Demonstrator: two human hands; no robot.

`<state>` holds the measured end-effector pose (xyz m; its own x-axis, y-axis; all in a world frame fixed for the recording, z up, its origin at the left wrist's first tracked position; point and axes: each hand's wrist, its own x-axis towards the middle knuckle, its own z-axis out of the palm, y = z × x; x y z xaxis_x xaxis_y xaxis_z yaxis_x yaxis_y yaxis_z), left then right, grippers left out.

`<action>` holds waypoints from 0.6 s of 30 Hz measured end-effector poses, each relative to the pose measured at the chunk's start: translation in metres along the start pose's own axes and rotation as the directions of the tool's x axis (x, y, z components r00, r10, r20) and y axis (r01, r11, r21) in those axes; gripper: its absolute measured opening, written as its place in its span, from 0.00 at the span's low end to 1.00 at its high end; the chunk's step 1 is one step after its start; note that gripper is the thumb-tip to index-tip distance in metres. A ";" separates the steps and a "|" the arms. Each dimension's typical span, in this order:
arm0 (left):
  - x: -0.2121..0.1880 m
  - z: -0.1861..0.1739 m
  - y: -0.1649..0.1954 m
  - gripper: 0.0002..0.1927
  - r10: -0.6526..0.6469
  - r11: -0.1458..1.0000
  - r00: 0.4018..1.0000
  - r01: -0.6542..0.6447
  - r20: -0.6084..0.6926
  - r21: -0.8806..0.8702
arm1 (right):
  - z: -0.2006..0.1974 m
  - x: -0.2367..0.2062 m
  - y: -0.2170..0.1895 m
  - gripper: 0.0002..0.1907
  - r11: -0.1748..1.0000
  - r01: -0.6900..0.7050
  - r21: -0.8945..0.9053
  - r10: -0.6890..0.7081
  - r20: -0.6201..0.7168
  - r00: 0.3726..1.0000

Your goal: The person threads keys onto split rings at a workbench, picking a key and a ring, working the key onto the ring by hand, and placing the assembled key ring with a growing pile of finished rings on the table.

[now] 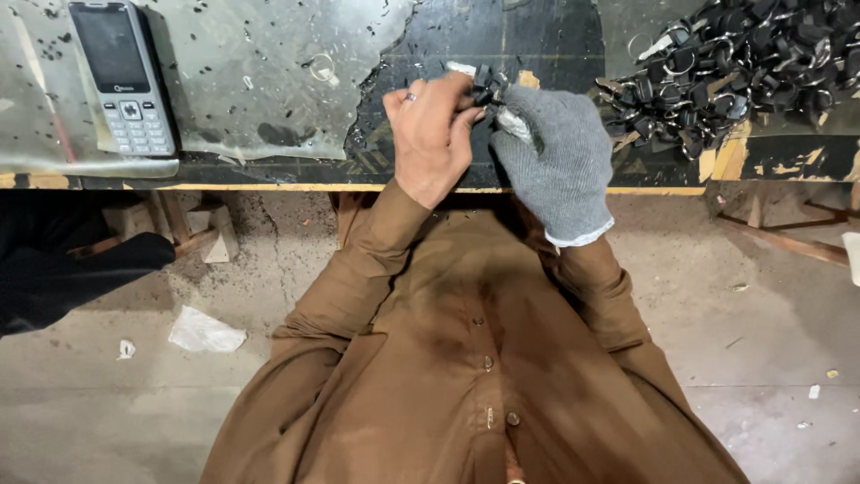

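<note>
My left hand (434,130) is bare, with a ring on one finger, and pinches a small black key-shaped part (486,87) above the dark workbench (537,36). My right hand (555,152) wears a grey knit glove and grips the same black part from the right, fingers closed around it. The two hands touch each other over the bench's front edge. A heap of black parts with metal rings (735,67) lies just right of my gloved hand.
A grey push-button phone (123,76) lies on a scratched metal sheet (260,81) at the bench's left. A single metal ring (322,66) rests on that sheet. A dark sleeve (63,269) of another person enters at left. Paper scraps (206,332) litter the concrete floor.
</note>
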<state>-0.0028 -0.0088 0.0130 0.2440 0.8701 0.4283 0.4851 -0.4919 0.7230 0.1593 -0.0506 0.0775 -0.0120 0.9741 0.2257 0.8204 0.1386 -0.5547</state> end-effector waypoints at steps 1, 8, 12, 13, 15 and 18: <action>0.001 0.000 0.000 0.10 0.002 1.000 1.000 -0.002 -0.008 0.026 | 0.000 -0.001 0.002 0.18 1.000 -0.025 -0.002 0.025 0.021 0.999; 0.009 -0.007 -0.015 0.09 0.070 0.996 0.986 -0.060 0.150 -0.066 | 0.003 0.003 -0.009 0.15 0.996 0.092 0.001 -0.092 -0.033 0.995; 0.013 -0.006 -0.020 0.10 0.126 0.990 0.976 -0.113 0.177 -0.086 | 0.006 0.016 -0.017 0.10 0.956 0.131 -0.263 -0.106 0.106 0.989; 0.014 -0.005 -0.020 0.11 0.124 0.991 0.977 -0.111 0.176 -0.078 | 0.007 0.019 -0.017 0.10 0.940 0.155 -0.304 -0.123 0.123 0.985; 0.013 -0.001 -0.018 0.14 0.075 0.996 0.993 -0.069 0.091 -0.064 | 0.004 0.017 -0.015 0.09 0.980 0.112 -0.167 -0.089 0.137 0.987; 0.008 0.000 -0.016 0.23 0.018 0.999 0.999 -0.016 0.051 -0.038 | -0.002 0.005 -0.010 0.15 0.993 0.117 -0.014 -0.117 -0.011 0.993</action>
<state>-0.0085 0.0062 0.0045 0.2947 0.8616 0.4132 0.4484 -0.5066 0.7364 0.1521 -0.0472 0.0861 -0.1013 0.9492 0.2980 0.8215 0.2487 -0.5131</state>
